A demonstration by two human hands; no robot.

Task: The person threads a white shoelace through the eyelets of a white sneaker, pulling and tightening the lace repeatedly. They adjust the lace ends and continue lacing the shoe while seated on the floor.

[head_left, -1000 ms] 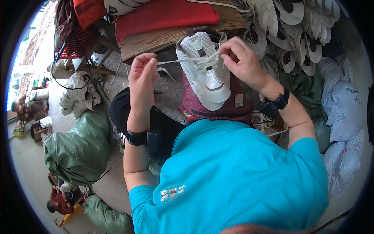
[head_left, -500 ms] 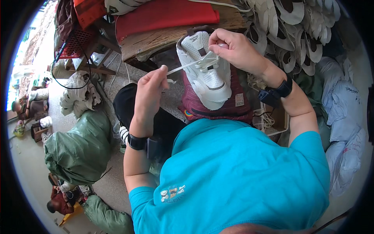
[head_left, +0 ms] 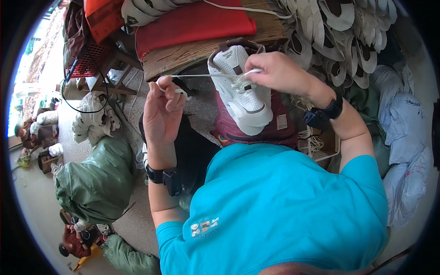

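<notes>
A white sneaker [head_left: 250,106] with a dark collar lies on a maroon striped cushion [head_left: 224,123] in front of me, toe pointing my way. A white shoelace [head_left: 204,75] runs taut from its eyelets out to the left. My left hand [head_left: 163,107] grips that lace between bent fingers, palm partly turned up, with a short end sticking out. Over the sneaker's right side, my right hand [head_left: 277,73] pinches a piece of white lace close to the eyelets; its fingertips are partly hidden.
Beyond the sneaker stands a wooden bench [head_left: 183,58] with red cloth [head_left: 197,28]. Pale shoe uppers [head_left: 341,41] hang at the far right. A box of laces [head_left: 316,143] sits right of the cushion. Green sacks [head_left: 98,176] and two other people are on the left, white sacks [head_left: 408,133] right.
My left hand has moved left and turned its palm up, drawing the lace out longer and nearly level. My right hand has shifted slightly down and flattened over the eyelets.
</notes>
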